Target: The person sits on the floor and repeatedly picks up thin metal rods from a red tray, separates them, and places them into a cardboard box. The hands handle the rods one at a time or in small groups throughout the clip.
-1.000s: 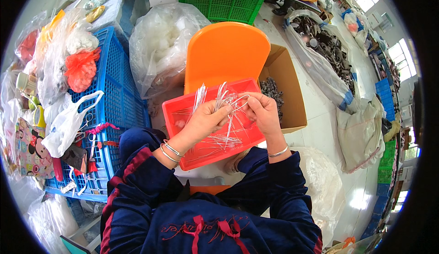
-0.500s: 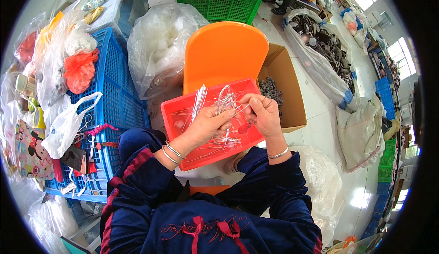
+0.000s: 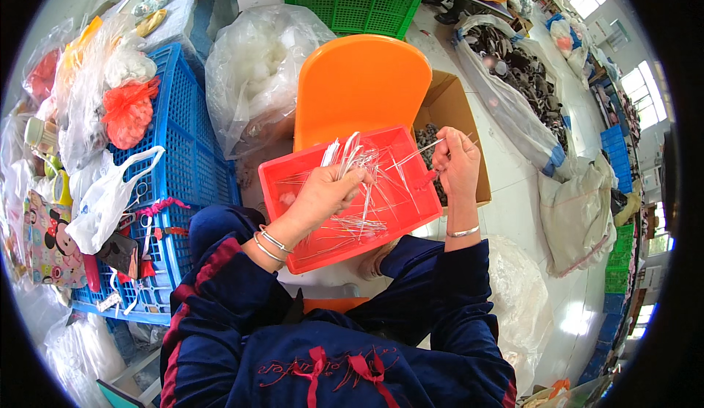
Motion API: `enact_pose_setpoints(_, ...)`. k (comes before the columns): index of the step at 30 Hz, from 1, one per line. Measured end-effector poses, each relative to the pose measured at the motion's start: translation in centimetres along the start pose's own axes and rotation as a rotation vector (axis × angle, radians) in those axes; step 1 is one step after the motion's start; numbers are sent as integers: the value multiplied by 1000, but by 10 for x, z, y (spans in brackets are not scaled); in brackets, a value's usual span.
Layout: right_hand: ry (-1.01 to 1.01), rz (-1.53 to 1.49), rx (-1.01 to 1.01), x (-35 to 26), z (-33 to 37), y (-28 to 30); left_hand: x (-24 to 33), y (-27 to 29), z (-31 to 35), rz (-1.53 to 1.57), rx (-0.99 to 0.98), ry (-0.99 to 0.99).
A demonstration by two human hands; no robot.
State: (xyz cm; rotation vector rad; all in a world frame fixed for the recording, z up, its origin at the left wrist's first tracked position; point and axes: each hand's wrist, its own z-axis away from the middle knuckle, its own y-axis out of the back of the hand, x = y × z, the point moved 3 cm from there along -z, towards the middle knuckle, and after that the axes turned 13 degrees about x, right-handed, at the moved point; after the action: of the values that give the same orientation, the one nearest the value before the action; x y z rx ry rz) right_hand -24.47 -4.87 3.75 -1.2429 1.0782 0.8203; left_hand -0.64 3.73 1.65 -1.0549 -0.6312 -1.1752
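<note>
My left hand (image 3: 326, 194) is closed round a bundle of thin silvery wires (image 3: 353, 153) over the red tray (image 3: 302, 263). Held up beyond the tray's right edge, my right hand (image 3: 458, 160) pinches a few of the same thin wires, whose ends point left across the rim. More loose wires (image 3: 357, 226) lie scattered in the tray, mostly toward its near side. The tray rests above my lap, against the front of an orange chair (image 3: 363, 85). My fingers hide part of the wires.
A blue plastic crate (image 3: 192, 158) with bags, scissors and a phone-like dark item stands at left. Behind it sits a clear bag of white stuffing (image 3: 260, 70). To the right are an open cardboard box (image 3: 473, 147), a long sack of dark pieces (image 3: 513, 63) and a beige sack (image 3: 579, 221).
My right hand has moved right, away from my left hand, drawing a few wires with it. My left hand has shifted slightly left and keeps its hold on the bundle.
</note>
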Motion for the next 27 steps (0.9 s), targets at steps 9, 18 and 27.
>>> enact_pose_setpoints(9,8,802,-251,44,16,-30,4,1,2,-53,6,-15)
enact_pose_setpoints(18,-112,401,-391,22,52,-66,-4,-3,-3,-130,-71,-37)
enact_pose_setpoints(27,-138,187,-212,17,39,-44,10,-8,2,3,22,-43)
